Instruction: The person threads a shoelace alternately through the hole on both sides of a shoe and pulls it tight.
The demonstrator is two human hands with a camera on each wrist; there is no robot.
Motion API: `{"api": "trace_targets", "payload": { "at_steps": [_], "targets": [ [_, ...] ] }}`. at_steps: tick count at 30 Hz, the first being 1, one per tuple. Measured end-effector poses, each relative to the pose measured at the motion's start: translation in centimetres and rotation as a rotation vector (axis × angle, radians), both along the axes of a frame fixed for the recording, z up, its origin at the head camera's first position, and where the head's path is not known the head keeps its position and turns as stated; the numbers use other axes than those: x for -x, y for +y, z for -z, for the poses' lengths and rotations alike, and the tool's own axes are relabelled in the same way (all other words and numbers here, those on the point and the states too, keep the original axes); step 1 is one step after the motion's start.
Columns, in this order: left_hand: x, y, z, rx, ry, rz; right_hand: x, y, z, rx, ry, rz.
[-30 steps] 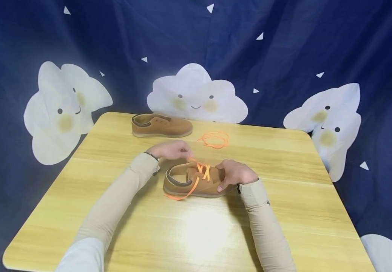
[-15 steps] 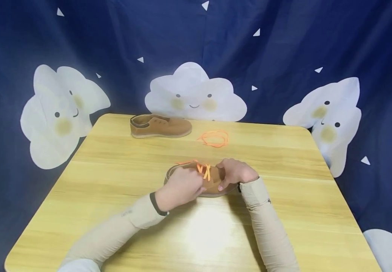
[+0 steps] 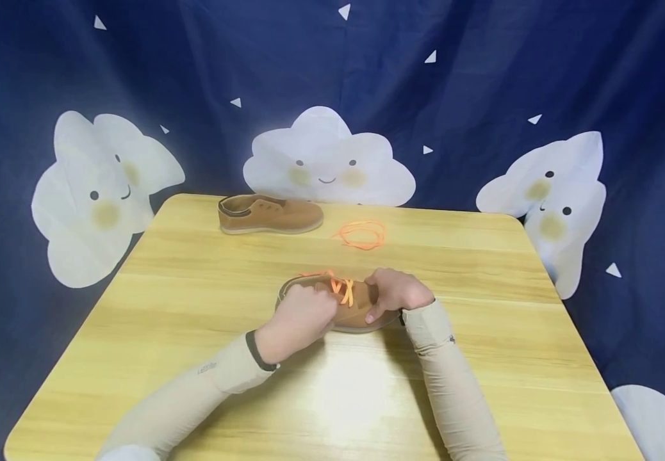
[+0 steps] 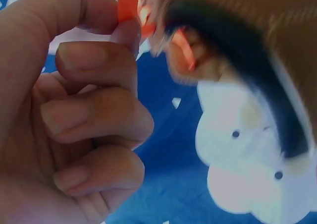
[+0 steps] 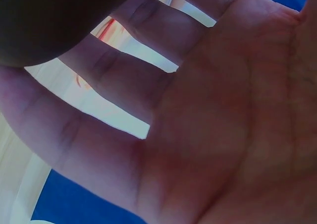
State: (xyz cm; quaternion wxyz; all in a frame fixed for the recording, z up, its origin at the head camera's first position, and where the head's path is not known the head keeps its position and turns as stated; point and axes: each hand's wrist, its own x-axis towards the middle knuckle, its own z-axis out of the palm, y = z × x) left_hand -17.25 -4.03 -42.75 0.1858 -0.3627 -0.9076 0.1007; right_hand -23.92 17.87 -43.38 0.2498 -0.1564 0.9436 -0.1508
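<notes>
Resting upright on the table [image 3: 471,272], the brown laced shoe [image 3: 355,315] is turned sideways, its heel at the left and its toe at the right. Its toe end is gripped by the right hand [image 3: 400,292], the thumb pressed to the near side and the fingers laid over the far side; in the right wrist view, those fingers are spread, with gaps between them. At the near side of the laced shoe's opening, an orange lace [image 3: 348,294] is pinched between the thumb and forefinger of the left hand [image 3: 303,316], the other fingers being curled. The lace is crossed over the laced shoe's front, and one end is laid along its far rim. Beyond the laced shoe, toward its heel end, the other shoe [image 3: 277,218] is pointed the same way. Directly beyond the laced shoe, an orange coil [image 3: 361,246] is laid flat. Well behind the laced shoe, a blue curtain [image 3: 286,57] printed with white clouds [image 3: 327,150] is hung.
</notes>
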Motion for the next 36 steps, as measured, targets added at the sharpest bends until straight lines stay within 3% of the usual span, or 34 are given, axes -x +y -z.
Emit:
{"api": "trace_targets", "payload": {
  "at_steps": [3,7,10,12,15,18,21,24,27,30,36],
  "targets": [
    [-0.2,-0.6,-0.2,0.003,-0.001,-0.003,0.0,-0.1,0.0,-0.003,-0.003,0.002],
    [-0.3,-1.1,0.8,-0.006,-0.038,-0.014,0.0,-0.2,-0.1,0.001,-0.019,0.008],
    [-0.5,-1.4,1.2,-0.019,-0.106,-0.022,-0.1,0.0,-0.1,0.011,-0.033,0.002],
    [-0.5,-1.9,1.0,-0.048,-0.188,-0.008,-0.3,0.4,-0.2,0.043,-0.029,-0.018],
    [0.1,-3.5,0.4,-0.175,-0.417,0.019,-0.6,1.7,-0.1,0.124,-0.025,-0.038],
    [1.6,-6.5,-0.2,-0.363,-0.597,0.022,-1.0,3.4,-0.2,0.159,-0.020,-0.032],
    [3.4,-10.1,0.1,-0.535,-0.668,-0.011,-1.3,5.0,-0.2,0.167,-0.022,-0.008],
    [4.7,-13.0,1.3,-0.624,-0.748,-0.065,-1.5,6.2,0.3,0.188,-0.015,0.006],
    [5.2,-14.4,2.9,-0.607,-0.850,-0.096,-1.8,6.7,1.0,0.247,-0.017,0.006],
    [5.1,-14.1,4.0,-0.567,-0.921,-0.085,-2.2,6.9,1.8,0.349,-0.034,-0.001],
    [4.8,-12.3,4.8,-0.552,-0.918,-0.021,-2.9,6.4,2.9,0.495,-0.030,-0.032]
  ]
}}
